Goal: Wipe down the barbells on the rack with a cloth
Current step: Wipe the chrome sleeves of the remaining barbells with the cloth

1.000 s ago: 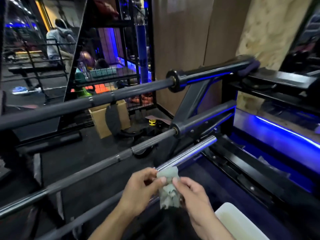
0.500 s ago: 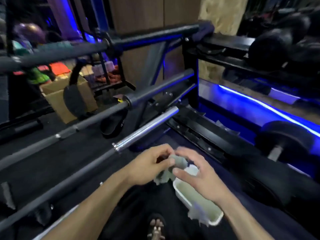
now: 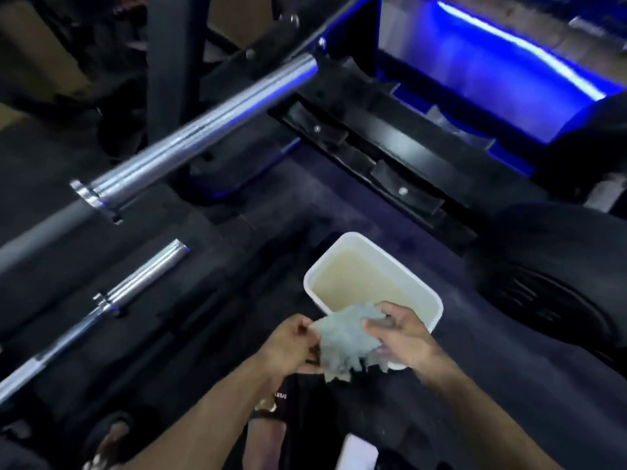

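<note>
Both hands, left hand [image 3: 291,347] and right hand [image 3: 403,337], pinch a crumpled grey cloth [image 3: 342,340] hiding the white tub's [image 3: 342,245] near corner; chrome barbells [image 3: 203,130] blur left

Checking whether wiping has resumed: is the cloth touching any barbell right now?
No: both hands, left hand and right hand, hold the cloth over the white tub, apart from the chrome barbell sleeve.

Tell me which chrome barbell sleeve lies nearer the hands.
The lower, shorter sleeve; the longer sleeve sits higher and farther from both hands.
</note>
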A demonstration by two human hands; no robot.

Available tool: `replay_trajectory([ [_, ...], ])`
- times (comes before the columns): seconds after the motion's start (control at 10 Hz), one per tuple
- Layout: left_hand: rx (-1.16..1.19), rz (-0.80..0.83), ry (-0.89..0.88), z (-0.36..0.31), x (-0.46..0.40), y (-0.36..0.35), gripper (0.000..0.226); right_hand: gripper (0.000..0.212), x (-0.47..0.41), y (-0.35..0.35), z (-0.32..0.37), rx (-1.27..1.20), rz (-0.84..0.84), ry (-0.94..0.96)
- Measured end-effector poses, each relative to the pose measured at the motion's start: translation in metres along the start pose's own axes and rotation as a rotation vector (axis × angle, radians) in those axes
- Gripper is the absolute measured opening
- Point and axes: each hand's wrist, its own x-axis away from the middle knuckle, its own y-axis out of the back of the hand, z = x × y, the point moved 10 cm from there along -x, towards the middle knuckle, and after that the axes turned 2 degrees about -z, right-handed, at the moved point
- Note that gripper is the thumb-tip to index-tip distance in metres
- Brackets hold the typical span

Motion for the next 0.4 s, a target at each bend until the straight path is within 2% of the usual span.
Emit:
replay_trajectory([
  [0.1, 0.057, -0.044, 0.09, 0.025, -0.035, 0.008, 0.009, 0.009, -0.043, -0.011, -0.009, 0.122, -0.077, 0.062],
  [0.2, 0.071, -0.066, 0.122, 0.04, -0.065, 0.014, 0.012, 0.021, -0.081, -0.019, -0.033, 0.216, -0.178, 0.013],
  [0.3, 0.032, -0.058, 0.059, 0.038, -0.078, 0.024, 0.016, 0.021, -0.099, -0.024, -0.044, 0.181, -0.267, -0.038],
  [0.4, -0.048, -0.054, -0.037, 0.022, -0.061, 0.043, 0.022, 0.039, -0.076, -0.023, -0.016, 0.394, -0.395, -0.041],
])
